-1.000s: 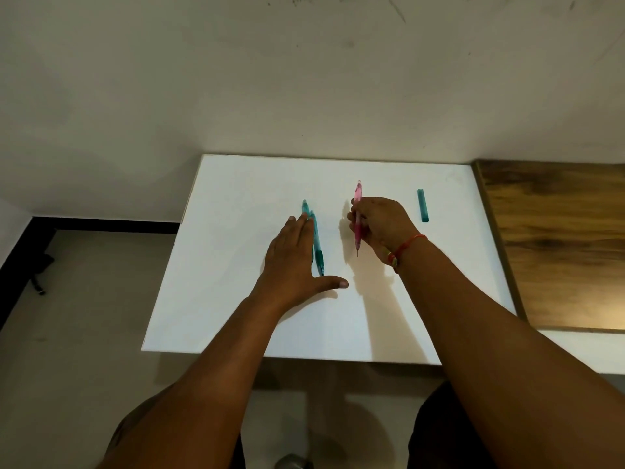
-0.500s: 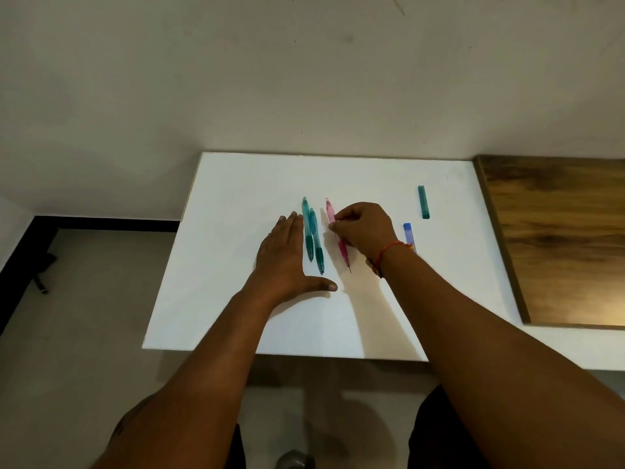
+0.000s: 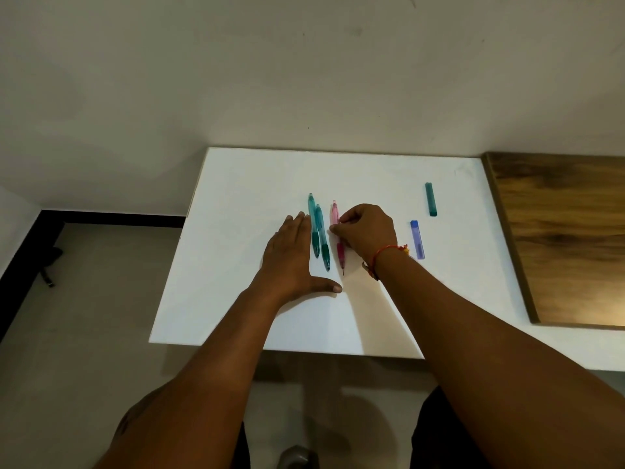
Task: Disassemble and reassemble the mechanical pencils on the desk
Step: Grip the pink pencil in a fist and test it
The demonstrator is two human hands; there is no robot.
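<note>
- The white desk (image 3: 236, 299) fills the middle of the frame, its far edge against a pale wall; a wood-grain panel (image 3: 558, 238) lies along its right side.
- The left hand (image 3: 291, 262) lies flat on the desk just left of centre, palm down, fingers together and straight, thumb spread wide toward the right (it grips nothing). Its index-finger edge runs just beside the nearer teal pencil; whether they touch cannot be told.
- The right hand (image 3: 367, 231) sits at centre, fingers curled narrow, thumb and fingertips pinching the pink pencil near its middle. A red thread bracelet (image 3: 385, 253) circles the wrist.
- Two teal mechanical pencils (image 3: 318, 231) lie side by side on the desk, pointing toward the lower edge of the frame: translucent teal barrels, darker green grips near the tips. The left one reaches further up the frame, the right one further down.
- The pink mechanical pencil (image 3: 338, 235) lies just right of the teal pair and parallel to them: pale translucent pink upper barrel, deeper magenta grip, thin dark tip toward the viewer. All three look whole.
- A blue lead case (image 3: 417, 239) (translucent, oblong) lies right of the right wrist.
- A teal lead case (image 3: 430, 199) lies further up and right, near the wood-grain panel.
</note>
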